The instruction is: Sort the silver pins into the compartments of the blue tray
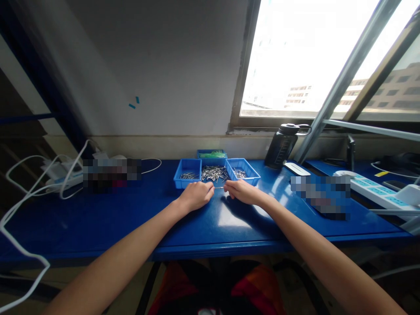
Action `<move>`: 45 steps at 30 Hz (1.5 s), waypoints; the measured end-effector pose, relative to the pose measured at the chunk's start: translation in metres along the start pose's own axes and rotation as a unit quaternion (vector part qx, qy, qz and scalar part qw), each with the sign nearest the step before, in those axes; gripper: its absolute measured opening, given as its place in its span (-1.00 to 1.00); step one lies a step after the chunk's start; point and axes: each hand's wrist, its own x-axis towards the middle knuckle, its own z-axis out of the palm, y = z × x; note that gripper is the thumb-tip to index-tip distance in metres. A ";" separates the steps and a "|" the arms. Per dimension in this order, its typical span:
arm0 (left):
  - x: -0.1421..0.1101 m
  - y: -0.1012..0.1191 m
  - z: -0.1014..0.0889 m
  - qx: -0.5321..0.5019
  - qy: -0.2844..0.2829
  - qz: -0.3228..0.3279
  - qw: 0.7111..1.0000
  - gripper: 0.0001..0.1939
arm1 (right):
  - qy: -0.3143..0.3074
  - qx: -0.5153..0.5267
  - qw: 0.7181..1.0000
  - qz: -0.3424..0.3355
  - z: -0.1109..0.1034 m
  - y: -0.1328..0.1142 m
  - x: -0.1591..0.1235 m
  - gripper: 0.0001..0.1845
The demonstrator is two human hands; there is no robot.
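Note:
My left hand (196, 195) and my right hand (243, 191) rest on the blue table (108, 218), fingertips almost meeting, both pinched round a thin metal pin (219, 187) held between them. Just beyond lies a loose pile of small metal pins (214, 173) on the table between two blue trays. The left blue tray (187, 173) holds a few pins. The right blue tray (243, 171) holds a few as well. A third blue tray (211, 154) behind them contains green pieces.
A dark water bottle (281, 145) stands at the back right below the window. A white power strip (377, 192) lies at the far right. White cables and chargers (52, 175) crowd the left end. The table's front edge runs close to my lap.

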 end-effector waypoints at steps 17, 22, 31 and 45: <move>0.000 0.000 0.000 0.004 -0.013 0.003 1.000 -0.65 | 0.005 -0.002 1.000 0.002 -0.001 -0.003 -0.001 -0.65; -0.001 0.001 -0.001 0.000 -0.012 -0.002 1.000 -0.65 | 0.006 0.000 1.000 -0.001 -0.001 -0.004 -0.001 -0.66; 0.000 0.000 0.000 0.004 -0.015 0.001 1.000 -0.65 | 0.008 -0.011 1.000 -0.005 -0.001 -0.005 -0.001 -0.67; -0.001 0.004 -0.006 -0.080 0.077 0.063 0.992 -0.75 | 0.004 -0.013 0.999 -0.050 0.007 -0.007 -0.001 -0.73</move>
